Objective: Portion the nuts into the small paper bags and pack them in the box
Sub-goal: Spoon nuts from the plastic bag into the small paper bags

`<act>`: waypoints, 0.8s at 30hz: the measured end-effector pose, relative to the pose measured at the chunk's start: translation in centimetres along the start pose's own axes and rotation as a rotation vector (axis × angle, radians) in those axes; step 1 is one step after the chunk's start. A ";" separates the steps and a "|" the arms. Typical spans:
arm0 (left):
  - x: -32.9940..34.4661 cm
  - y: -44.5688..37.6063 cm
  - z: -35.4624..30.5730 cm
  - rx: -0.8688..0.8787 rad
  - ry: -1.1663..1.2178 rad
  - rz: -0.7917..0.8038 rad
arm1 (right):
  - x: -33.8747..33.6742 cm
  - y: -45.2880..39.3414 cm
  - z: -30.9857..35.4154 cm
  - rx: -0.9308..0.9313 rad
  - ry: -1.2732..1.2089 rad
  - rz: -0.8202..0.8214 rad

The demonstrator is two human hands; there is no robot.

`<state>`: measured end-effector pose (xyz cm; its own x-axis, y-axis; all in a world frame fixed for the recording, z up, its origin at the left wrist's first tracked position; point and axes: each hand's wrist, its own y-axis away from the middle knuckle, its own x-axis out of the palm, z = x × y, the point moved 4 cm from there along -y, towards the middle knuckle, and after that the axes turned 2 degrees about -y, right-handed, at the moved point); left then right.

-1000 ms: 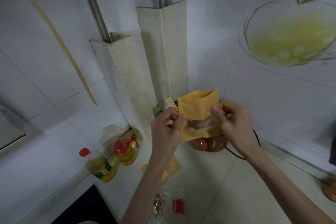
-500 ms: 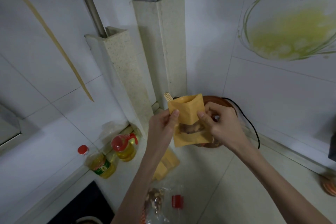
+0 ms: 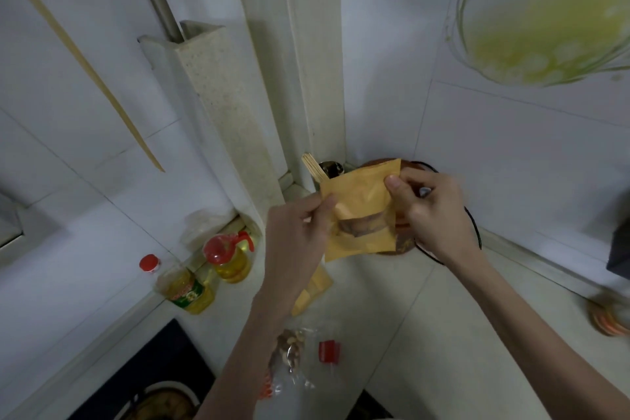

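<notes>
A small yellow paper bag [image 3: 361,201] with a clear window showing nuts inside is held upright above the counter. My left hand [image 3: 296,232] pinches its left edge near the top. My right hand [image 3: 433,208] pinches its upper right edge between thumb and fingers. A clear plastic bag of nuts [image 3: 289,351] with a red tag [image 3: 329,351] lies on the counter below my left forearm. More flat yellow paper bags [image 3: 315,286] lie under my left hand. No box is in view.
Two oil bottles [image 3: 228,257] [image 3: 180,286] stand at the left wall. A brown round jar [image 3: 402,242] with a black cable [image 3: 474,232] and a bundle of sticks [image 3: 313,167] sits in the corner behind the bag. A dark stove [image 3: 143,365] is bottom left.
The bag has sunk lower and its open mouth has been pressed flat. My right thumb has shifted up to the bag's upper right edge.
</notes>
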<state>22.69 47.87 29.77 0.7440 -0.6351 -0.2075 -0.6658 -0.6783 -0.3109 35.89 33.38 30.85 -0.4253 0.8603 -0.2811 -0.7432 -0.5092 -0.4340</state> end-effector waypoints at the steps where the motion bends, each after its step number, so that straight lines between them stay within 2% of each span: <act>1: 0.3 -0.2 0.3 -0.040 -0.010 0.002 | -0.1 0.1 -0.1 0.013 0.027 0.000; 5: 1.6 0.0 2.8 -0.399 0.329 0.122 | -0.1 0.6 -1.0 0.061 0.015 0.010; 8: 3.0 1.3 5.4 -0.619 0.473 0.208 | 0.8 1.4 -3.6 0.198 -0.068 0.016; 13: 4.1 3.0 10.9 -0.586 0.172 0.124 | 1.5 4.8 -9.7 0.318 0.102 0.105; 17: 6.5 6.0 15.8 -0.712 0.110 0.159 | 1.5 8.3 -14.5 0.415 0.314 0.191; 21: 9.5 9.4 20.8 -0.767 -0.031 0.256 | 1.3 12.4 -20.0 0.578 0.478 0.274; 24: 11.4 11.2 23.8 -0.716 -0.160 0.357 | 1.1 15.2 -23.5 0.707 0.522 0.325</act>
<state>25.02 41.86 1.83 0.4429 -0.8339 -0.3292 -0.6989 -0.5511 0.4558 36.31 26.01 3.85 -0.5087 0.4715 -0.7203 -0.8432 -0.4419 0.3062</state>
